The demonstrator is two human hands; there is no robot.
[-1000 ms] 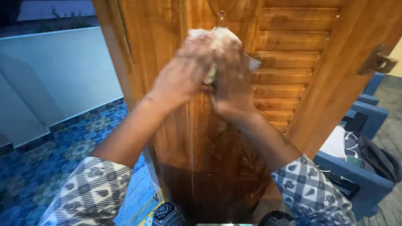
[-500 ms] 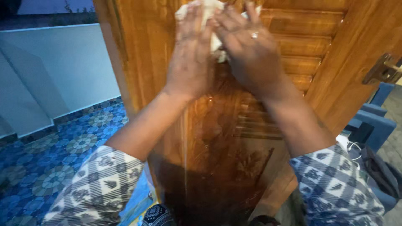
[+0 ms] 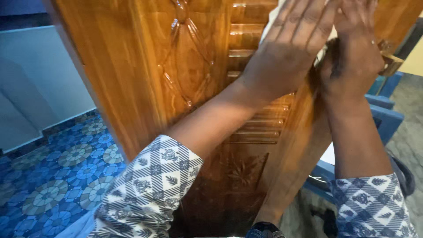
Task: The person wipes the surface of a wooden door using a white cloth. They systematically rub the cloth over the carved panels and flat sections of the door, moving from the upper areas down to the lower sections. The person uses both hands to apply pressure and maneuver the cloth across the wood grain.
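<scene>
Now I press both flat hands, left hand (image 3: 288, 53) and right hand (image 3: 352, 53), fingers together, pinning a white cloth (image 3: 269, 27) against the wooden door (image 3: 189, 79) near its top.

Glossy varnished wood door (image 3: 185, 79), carved and slatted.
White soft cloth (image 3: 269, 24) at top of frame; brassy metal latch (image 3: 390, 61) upper right; patterned floor tiles (image 3: 57, 176) lower left, smooth; woven printed sleeves (image 3: 154, 185), matt.
</scene>
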